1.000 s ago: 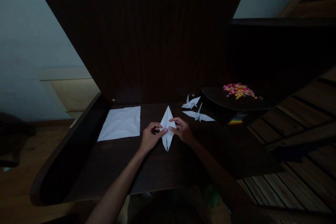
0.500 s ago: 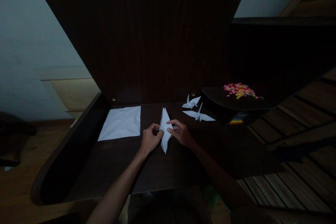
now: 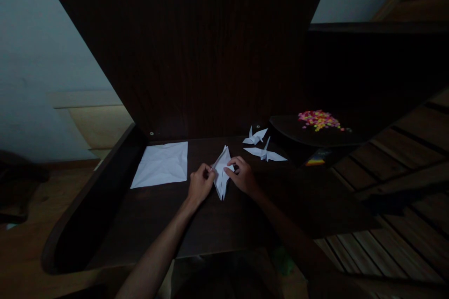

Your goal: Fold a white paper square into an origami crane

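Observation:
Between my hands is a white folded paper (image 3: pixel 220 175), a long diamond with pointed tips at top and bottom. My left hand (image 3: pixel 201 182) pinches its left edge between thumb and fingers. On the opposite side my right hand (image 3: pixel 242 176) grips the right edge, thumb on the front face and fingers curled at the corner. The paper's layers stand slightly apart, and its back is hidden. Beyond my right hand sit two finished white paper cranes, the nearer crane (image 3: pixel 265 153) with wings spread and the farther crane (image 3: pixel 255 136) close to the back panel.
A creased white paper sheet (image 3: pixel 161 164) lies flat on the dark desk (image 3: pixel 147 229), left of my hands. Small pink, red and yellow pieces (image 3: pixel 320 120) are heaped on a raised shelf (image 3: pixel 291 131) at the right. A dark upright panel (image 3: pixel 196 56) bounds the back.
The folded paper has opened wider between my hands, its layers spreading and its lower tip parting. Both hands have shifted only slightly.

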The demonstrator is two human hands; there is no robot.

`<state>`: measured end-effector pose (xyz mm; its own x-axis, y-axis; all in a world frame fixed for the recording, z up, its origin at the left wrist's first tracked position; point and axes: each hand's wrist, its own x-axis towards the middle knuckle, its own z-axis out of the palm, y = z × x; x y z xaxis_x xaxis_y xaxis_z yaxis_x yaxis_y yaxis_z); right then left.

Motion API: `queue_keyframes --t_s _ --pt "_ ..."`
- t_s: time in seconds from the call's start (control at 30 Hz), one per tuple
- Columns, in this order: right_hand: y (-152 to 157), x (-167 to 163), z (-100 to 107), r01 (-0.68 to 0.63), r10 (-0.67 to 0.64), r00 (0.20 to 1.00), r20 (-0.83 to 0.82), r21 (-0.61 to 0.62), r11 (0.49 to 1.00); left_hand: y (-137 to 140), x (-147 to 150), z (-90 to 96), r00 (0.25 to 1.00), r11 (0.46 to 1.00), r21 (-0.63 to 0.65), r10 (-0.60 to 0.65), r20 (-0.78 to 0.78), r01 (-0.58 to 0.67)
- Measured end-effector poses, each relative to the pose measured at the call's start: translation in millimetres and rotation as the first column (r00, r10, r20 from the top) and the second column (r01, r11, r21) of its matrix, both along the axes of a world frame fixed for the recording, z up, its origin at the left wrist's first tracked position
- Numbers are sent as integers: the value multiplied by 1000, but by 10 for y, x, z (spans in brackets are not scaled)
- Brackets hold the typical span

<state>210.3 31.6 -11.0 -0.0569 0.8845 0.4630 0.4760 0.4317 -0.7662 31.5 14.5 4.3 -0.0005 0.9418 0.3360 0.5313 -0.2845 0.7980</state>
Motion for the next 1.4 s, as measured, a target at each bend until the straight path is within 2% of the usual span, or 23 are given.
queue_keyframes --t_s 0.2,0.4,0.63,0.77,1.0,1.23,1.4 --pt "-24 -37 -10 136 -156 979 134 150 979 -48 44 11 999 999 22 -24 34 23" --pt "-32 -35 2 173 -205 958 202 166 971 -62 74 22 988 998 45 -59 141 53" --pt "-52 -60 33 214 -267 934 238 226 950 -43 86 -75 950 992 13 -126 286 127" --pt "-37 -57 4 227 -291 925 243 260 939 -64 102 -76 948 985 26 -172 268 172" --pt "-10 -46 -112 208 -254 939 233 203 957 -60 97 -83 957 984 49 -176 230 169" --pt "-35 -51 -31 200 -283 935 212 344 917 -45 77 -68 962 988 32 -157 222 153" --pt "-68 -38 37 173 -272 941 200 406 897 -29 50 -44 976 996 17 -92 195 91"
